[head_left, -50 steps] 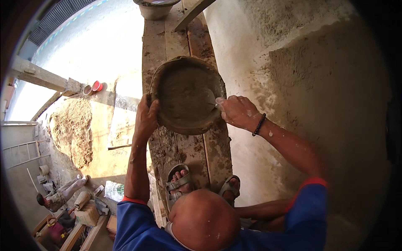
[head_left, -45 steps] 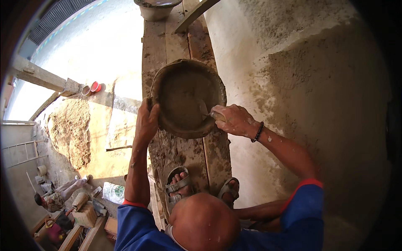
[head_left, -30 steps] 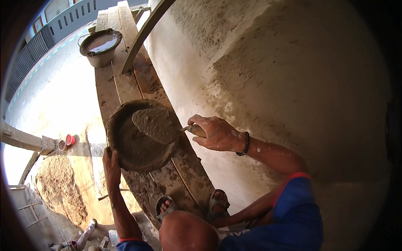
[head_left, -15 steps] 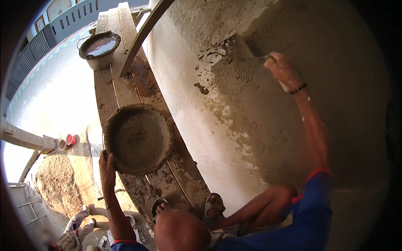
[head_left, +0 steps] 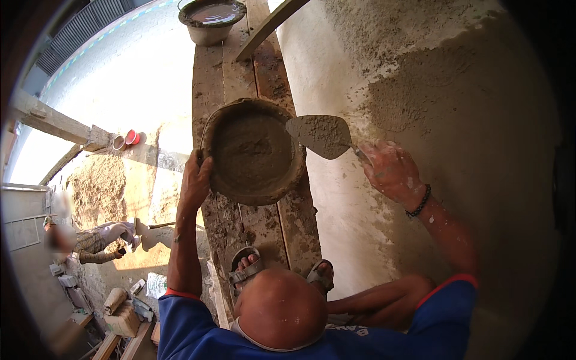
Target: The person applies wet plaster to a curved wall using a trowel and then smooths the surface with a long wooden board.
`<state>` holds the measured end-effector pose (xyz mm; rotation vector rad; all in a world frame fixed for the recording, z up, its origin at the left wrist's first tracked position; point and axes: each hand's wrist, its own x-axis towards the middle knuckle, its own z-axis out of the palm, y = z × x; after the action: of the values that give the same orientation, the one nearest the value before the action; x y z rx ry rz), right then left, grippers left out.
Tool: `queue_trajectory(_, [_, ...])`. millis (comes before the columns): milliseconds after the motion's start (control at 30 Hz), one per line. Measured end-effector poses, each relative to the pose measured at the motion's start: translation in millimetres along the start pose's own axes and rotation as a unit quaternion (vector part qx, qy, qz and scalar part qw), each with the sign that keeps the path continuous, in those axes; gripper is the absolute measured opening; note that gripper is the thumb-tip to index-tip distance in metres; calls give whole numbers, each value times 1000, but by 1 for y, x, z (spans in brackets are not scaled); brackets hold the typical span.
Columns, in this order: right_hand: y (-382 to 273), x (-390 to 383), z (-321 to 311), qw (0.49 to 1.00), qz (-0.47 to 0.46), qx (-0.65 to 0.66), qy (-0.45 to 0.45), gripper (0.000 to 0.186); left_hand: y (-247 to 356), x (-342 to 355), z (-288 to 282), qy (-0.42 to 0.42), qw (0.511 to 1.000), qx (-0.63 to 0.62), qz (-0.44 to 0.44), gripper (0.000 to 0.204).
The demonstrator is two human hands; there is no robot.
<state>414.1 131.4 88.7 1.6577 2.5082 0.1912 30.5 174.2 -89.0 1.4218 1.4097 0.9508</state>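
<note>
Grips a round tub (head_left: 251, 197) at its left rim with the left hand (head_left: 195, 185), thumb and fingers clasped there; cannot tell how far the fingers curl underneath. Has the tub on wooden planks (head_left: 264, 231), spanning nearly from their left edge to their right edge, with wet mortar (head_left: 252, 157) inside. Closes the right hand (head_left: 393, 171) tight round the handle of a trowel (head_left: 324, 135), off the planks' right edge; points the mortar-coated blade left, overlapping the tub's right rim, but cannot tell if touching. Plants both sandals (head_left: 245, 274) on the planks, nearer than the tub. Has a pail (head_left: 210, 36) of liquid farther along, by the left edge, a slanting brace (head_left: 273, 27) to its right, and a partly rough wall (head_left: 342, 240) along the right edge.
</note>
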Motion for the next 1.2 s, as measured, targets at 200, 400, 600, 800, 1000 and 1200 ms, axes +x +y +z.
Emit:
queue_trajectory(200, [-74, 64, 63, 990, -26, 60, -125, 21, -24, -10, -16, 42, 999, 24, 13, 26])
queue_trajectory(400, [-97, 61, 91, 942, -26, 279, -187, 39, -2, -16, -7, 32, 999, 17, 6, 24])
queue_trajectory(600, [-83, 24, 119, 952, -2, 296, -77, 43, -5, -16, -6, 25, 1000, -9, 2, 24])
queue_trajectory(800, [-68, 21, 52, 938, 59, 331, -89, 29, -24, -17, -15, 26, 999, -28, -21, 28])
queue_trajectory(1000, [-42, -10, -39, 927, 71, 367, -25, 35, -47, -15, -26, 18, 999, -23, -34, 40])
queue_trajectory(1200, [-14, -37, -111, 904, 72, 409, -103, 45, -64, -15, -34, 48, 996, 31, -66, 56])
